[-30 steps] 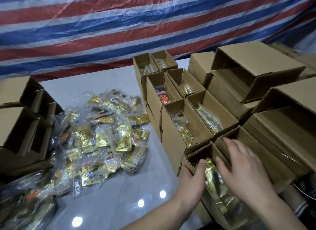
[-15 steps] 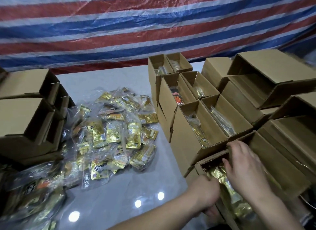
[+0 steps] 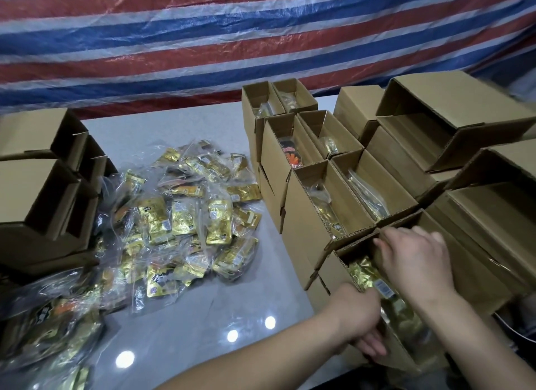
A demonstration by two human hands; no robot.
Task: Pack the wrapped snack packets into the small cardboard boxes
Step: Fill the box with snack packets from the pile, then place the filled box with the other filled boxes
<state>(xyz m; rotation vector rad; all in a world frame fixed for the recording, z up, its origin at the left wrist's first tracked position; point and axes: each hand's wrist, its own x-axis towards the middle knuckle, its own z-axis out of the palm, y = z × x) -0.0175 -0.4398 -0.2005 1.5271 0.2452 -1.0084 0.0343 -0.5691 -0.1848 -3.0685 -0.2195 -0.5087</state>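
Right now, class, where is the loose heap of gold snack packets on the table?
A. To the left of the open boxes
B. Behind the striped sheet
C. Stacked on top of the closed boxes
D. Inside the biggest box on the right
A: the heap of gold snack packets lies on the grey table, left of the row of open boxes.

Gold snack packets (image 3: pixel 374 285) lie inside the nearest open cardboard box (image 3: pixel 338 266).
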